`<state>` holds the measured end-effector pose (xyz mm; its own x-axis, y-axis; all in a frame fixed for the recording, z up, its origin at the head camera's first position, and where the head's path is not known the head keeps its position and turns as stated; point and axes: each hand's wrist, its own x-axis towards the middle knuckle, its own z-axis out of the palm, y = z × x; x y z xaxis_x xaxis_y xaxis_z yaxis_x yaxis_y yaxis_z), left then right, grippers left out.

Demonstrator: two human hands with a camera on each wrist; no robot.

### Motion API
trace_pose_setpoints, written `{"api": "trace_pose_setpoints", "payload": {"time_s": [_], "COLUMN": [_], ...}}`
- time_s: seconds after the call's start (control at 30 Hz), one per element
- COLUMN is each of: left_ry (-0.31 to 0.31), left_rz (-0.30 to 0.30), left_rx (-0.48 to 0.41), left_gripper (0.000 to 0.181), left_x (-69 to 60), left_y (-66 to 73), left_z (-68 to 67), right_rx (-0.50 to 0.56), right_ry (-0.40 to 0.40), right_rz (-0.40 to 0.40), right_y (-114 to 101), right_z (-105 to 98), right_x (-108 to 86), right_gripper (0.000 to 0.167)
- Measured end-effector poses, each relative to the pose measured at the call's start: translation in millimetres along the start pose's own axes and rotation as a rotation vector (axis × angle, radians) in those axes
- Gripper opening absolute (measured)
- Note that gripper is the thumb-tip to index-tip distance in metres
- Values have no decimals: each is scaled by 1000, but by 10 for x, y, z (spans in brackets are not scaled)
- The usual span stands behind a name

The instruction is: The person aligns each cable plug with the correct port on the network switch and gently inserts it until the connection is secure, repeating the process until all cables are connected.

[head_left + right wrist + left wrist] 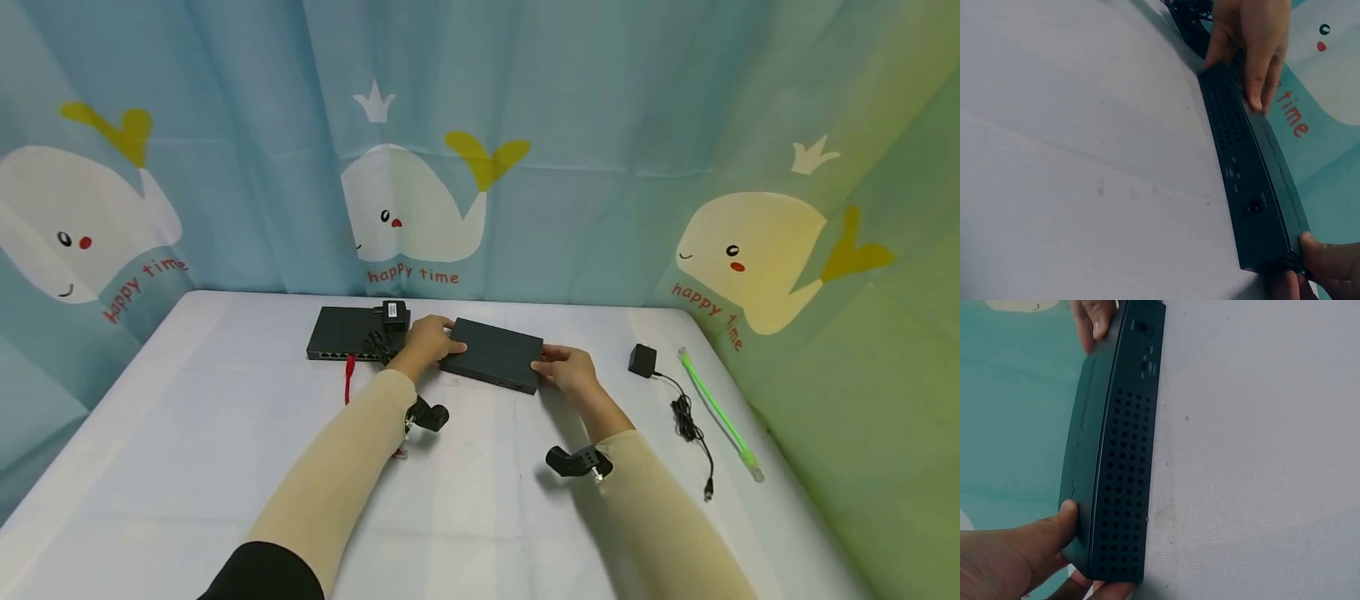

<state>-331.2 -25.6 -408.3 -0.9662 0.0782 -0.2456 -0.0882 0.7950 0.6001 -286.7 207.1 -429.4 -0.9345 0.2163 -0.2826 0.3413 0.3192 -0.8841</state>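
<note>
A flat black network switch (495, 354) is held by its two short ends between both hands, over the middle of the table. My left hand (427, 340) grips its left end, thumb on the top face and fingers beneath. At the opposite end my right hand (570, 369) pinches the right corner in the same way. The left wrist view shows the vented long side of the switch (1125, 462), with a round power socket near the right-hand end. Whether its underside touches the table cannot be made out.
Left of my hands lies another black switch (341, 325) with a red cable (349, 371) at its ports and a black power adapter (395, 314) on it. On the right are a second adapter (642, 360) with its bundled cord and a green cable (716, 407). A curtain (600, 233) hangs behind.
</note>
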Motion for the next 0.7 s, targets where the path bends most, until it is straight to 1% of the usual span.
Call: {"api": "trace_pose_setpoints", "payload": {"time_s": [0.13,0.23,0.4,0.6,0.7], "left_ry": [19,31,43,72,88], "left_rz": [-14,-12,-12,-28,-35], "left_rx": [-32,-72,-119,-137,-140], "left_gripper": [58,58,60,58,58], "left_x": [12,14,-19,-55,-50], "left_y": [-28,-48,-69,-60,-57], "left_z": [30,61,105,95,80], "right_rx": [-20,-34,-46,-49,-46], "right_ry": [-22,-30,-48,-60,-60], "right_rz": [-8,-9,17,49,38], "right_y": [-39,-66,-100,-149,-182], "right_z": [-21,-30,-36,-24,1], "right_x": [56,100,171,226,259], "right_gripper": [51,50,49,49,48]}}
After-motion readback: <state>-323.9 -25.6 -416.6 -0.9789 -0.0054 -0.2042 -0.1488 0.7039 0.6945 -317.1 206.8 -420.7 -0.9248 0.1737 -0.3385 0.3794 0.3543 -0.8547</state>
